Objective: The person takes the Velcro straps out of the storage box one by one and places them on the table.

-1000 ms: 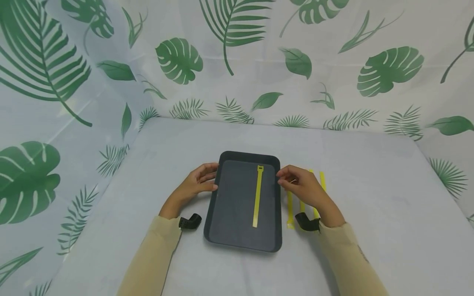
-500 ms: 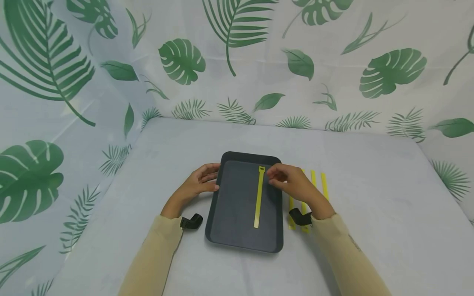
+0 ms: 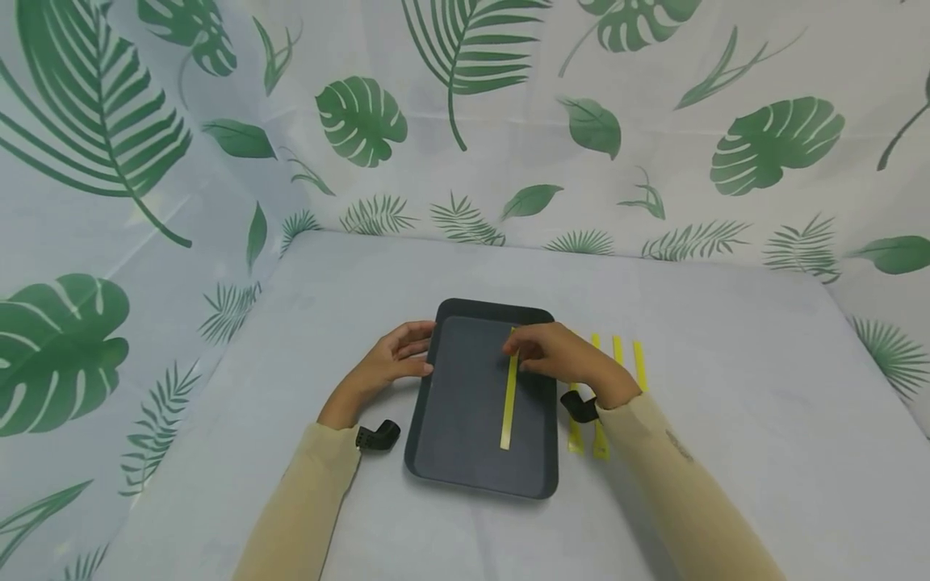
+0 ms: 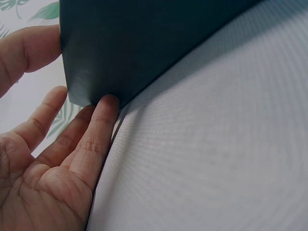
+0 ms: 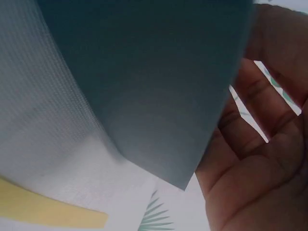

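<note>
A dark grey rectangular tray (image 3: 465,476) lies in front of me. One yellow hook-and-loop cable tie (image 3: 508,403) runs lengthwise inside it. My left hand (image 3: 388,359) rests against the tray's left side, its fingertips touching the wall's outside in the left wrist view. My right hand (image 3: 563,355) reaches over the right rim with loosely bent fingers, a gap showing between thumb and index finger. Those fingertips are right at the tie's far end and cover its slotted head. In the right wrist view the tray wall (image 5: 159,110) hides the right fingertips.
Several more yellow cable ties (image 3: 639,363) lie side by side on the white table (image 3: 741,387), right of the tray and partly under the right forearm. A leaf-print cloth (image 3: 654,137) stands behind and to the left. Each wrist carries a small black camera (image 3: 379,436).
My right hand has moved left from the tray's right rim to the far end of the cable tie inside. The left hand keeps its place on the tray.
</note>
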`<state>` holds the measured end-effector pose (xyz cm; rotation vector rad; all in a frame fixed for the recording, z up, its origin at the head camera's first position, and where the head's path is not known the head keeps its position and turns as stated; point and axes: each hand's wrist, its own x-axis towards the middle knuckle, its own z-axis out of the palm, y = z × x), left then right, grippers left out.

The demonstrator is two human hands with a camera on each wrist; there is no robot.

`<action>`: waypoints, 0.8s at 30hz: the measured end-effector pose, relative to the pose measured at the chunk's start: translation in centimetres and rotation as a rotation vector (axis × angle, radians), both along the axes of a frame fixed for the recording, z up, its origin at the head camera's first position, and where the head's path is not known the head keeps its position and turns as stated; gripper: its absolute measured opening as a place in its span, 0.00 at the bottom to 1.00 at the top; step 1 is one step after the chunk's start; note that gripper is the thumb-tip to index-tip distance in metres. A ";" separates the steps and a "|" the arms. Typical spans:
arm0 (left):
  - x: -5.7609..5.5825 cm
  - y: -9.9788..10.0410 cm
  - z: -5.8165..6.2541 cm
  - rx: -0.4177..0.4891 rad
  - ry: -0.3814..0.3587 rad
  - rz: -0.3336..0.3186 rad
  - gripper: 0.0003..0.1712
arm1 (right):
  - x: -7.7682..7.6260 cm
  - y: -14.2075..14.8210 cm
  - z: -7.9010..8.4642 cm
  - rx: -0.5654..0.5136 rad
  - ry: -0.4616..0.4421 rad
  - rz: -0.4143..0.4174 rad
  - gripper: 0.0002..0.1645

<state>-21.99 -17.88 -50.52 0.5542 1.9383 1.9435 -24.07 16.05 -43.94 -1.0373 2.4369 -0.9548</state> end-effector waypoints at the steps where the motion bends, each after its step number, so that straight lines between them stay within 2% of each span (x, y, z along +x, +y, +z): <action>1: 0.0 0.0 0.0 0.001 -0.004 0.001 0.47 | -0.1 -0.1 -0.1 0.009 -0.004 0.010 0.18; 15: 0.0 0.0 -0.1 0.004 -0.013 0.001 0.51 | -1.4 -1.2 -0.7 0.090 0.037 0.063 0.22; 24: -0.1 -0.2 -0.1 0.006 -0.001 0.004 0.47 | -1.4 -1.6 -1.0 0.112 0.069 0.059 0.19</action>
